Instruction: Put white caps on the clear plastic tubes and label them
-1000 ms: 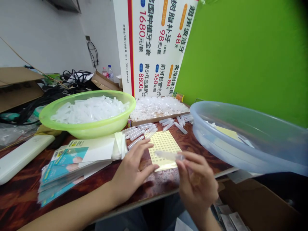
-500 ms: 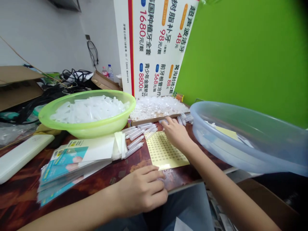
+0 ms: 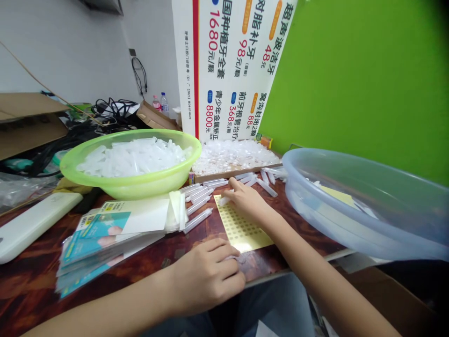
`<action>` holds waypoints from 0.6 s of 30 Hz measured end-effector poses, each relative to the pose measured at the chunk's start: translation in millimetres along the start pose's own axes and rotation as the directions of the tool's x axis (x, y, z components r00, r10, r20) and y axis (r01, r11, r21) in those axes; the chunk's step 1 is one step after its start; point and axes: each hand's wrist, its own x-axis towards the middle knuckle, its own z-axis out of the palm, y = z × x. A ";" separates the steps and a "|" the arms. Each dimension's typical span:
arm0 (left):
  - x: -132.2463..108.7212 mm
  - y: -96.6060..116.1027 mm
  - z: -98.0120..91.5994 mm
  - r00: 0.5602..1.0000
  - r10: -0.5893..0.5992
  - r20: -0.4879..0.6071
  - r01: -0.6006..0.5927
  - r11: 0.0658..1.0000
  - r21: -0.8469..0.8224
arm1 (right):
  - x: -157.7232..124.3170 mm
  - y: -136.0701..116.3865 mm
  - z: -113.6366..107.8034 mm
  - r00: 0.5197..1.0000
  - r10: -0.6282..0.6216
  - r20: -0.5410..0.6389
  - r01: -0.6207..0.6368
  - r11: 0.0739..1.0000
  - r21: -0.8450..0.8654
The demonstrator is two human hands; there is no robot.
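My right hand [image 3: 247, 200] reaches forward over the far end of a yellow sticker sheet [image 3: 245, 236]. Its fingers are closed on a small clear tube [image 3: 222, 201] whose end pokes out to the left. More clear tubes [image 3: 198, 195] lie in a loose row just left of the sheet, and others [image 3: 266, 180] lie beyond the hand. My left hand [image 3: 210, 274] rests curled at the table's near edge, beside the sheet's near corner. Its fingers are pressed together, and what they hold, if anything, is hidden.
A green bowl [image 3: 133, 186] full of clear tubes stands at the left. A tray of white caps [image 3: 231, 157] sits at the back and a large blue basin [image 3: 351, 229] at the right. Printed packets [image 3: 105, 234] and a white device [image 3: 31, 224] lie left.
My right hand went from holding a tube near me out to the far tubes, then drew back left onto the sheet's far end. My left hand pulled back to the table edge and curled.
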 end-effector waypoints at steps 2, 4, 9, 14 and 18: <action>0.3 -0.6 0.6 0.999 -0.051 -0.018 0.050 0.998 -0.027 | -2.8 1.8 -3.2 0.998 0.032 -0.056 -0.022 0.983 0.182; 0.3 -2.1 0.8 0.991 -0.126 -0.038 0.122 0.989 -0.081 | -4.4 4.3 -9.0 0.989 0.114 -0.095 -0.052 0.866 0.498; -0.7 -6.3 -3.3 0.961 -0.276 -0.011 0.264 0.932 -0.249 | -8.3 9.2 -20.7 0.974 0.199 0.105 -0.134 0.135 0.982; -2.4 -8.1 -7.6 0.920 -0.391 0.029 0.372 0.847 -0.379 | -8.7 11.6 -19.3 0.957 0.193 0.218 -0.186 -0.173 0.967; -2.8 -8.3 -4.5 0.946 -0.325 0.009 0.310 0.894 -0.324 | -7.9 11.2 -17.2 0.956 0.189 0.225 -0.195 -0.162 0.967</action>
